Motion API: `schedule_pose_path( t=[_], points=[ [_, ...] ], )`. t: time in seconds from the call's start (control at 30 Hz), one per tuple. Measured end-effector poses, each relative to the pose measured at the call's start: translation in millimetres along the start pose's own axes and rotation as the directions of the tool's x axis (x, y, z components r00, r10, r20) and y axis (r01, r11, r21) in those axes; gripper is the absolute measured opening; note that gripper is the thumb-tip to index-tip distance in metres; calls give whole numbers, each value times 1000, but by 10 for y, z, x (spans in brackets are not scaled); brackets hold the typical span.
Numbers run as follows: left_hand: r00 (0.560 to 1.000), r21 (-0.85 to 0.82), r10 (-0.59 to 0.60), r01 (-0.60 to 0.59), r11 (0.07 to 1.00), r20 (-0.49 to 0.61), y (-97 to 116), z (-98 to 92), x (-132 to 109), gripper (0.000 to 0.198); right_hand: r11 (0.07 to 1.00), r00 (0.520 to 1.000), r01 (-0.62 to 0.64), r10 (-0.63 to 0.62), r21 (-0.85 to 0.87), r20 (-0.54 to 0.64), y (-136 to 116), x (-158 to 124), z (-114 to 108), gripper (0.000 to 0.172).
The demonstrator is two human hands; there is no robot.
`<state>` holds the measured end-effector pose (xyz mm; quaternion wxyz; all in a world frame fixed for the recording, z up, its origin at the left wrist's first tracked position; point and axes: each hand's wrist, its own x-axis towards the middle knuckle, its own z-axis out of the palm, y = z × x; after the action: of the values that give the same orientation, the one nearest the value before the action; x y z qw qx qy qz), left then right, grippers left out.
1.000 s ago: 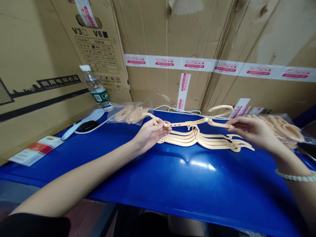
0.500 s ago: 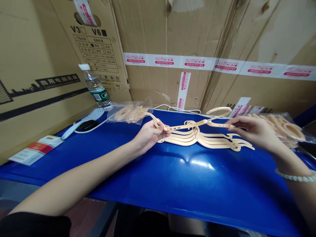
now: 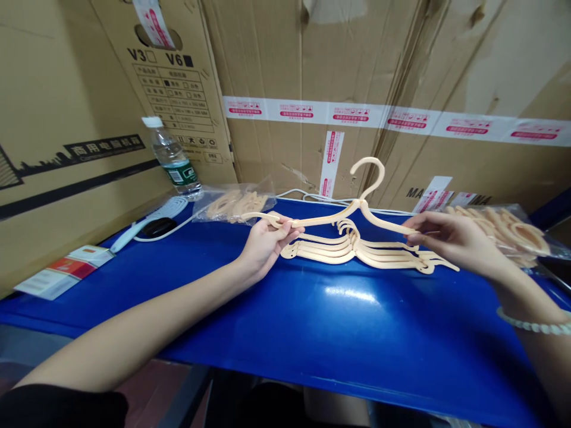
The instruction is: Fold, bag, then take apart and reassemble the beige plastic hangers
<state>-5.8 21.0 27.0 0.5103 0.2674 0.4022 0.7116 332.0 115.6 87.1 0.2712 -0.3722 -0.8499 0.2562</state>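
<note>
A cream-coloured plastic clothes hanger (image 3: 383,224) is held up between my two hands, its hook pointing upward. My left hand (image 3: 267,244) is closed on the left end, where a curved piece sticks out to the left past the fingers. At the other end, my right hand (image 3: 450,238) pinches the tip of the right arm; the fingers cover that tip. Just below and behind, a stack of several matching hangers (image 3: 330,255) lies on the blue table (image 3: 285,333), hooks toward the back.
Clear bags of cream hanger parts lie at the back left (image 3: 236,205) and at the right (image 3: 508,232). A water bottle (image 3: 176,166), a white hairbrush (image 3: 151,220) and a red-and-white packet (image 3: 69,270) are on the left. Large cardboard boxes (image 3: 285,59) stand behind the table.
Between my hands the hanger has turned, so its hook, which lay back to the right, now stands upright. The curved piece at my left hand has swung down toward the left.
</note>
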Motion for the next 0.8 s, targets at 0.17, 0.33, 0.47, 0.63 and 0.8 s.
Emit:
schedule_pose_path(
  t=[0.17,0.33,0.47,0.63,0.8],
  points=[
    [998,109,-24,17,994,62,-66,2,-59,5,997,999,-19,22,74,-46,-31,-25,-89,43],
    [654,505,184,-706,496,733,-219,-10,-383,12,993,993,-87,81,76,82,-40,-86,-299,41],
    [-4,11,92,-987,-158,996,-289,-9,-629,16,995,954,-102,99,-6,283,31,-112,-409,37],
    [72,85,57,-957,-277,996,-298,-22,-621,20,975,845,-214,218,-66,488,118,-112,-346,37],
    [193,188,9,-944,-270,981,-296,-38,-533,24,958,802,-181,273,-221,530,159,-114,-241,28]
  ],
)
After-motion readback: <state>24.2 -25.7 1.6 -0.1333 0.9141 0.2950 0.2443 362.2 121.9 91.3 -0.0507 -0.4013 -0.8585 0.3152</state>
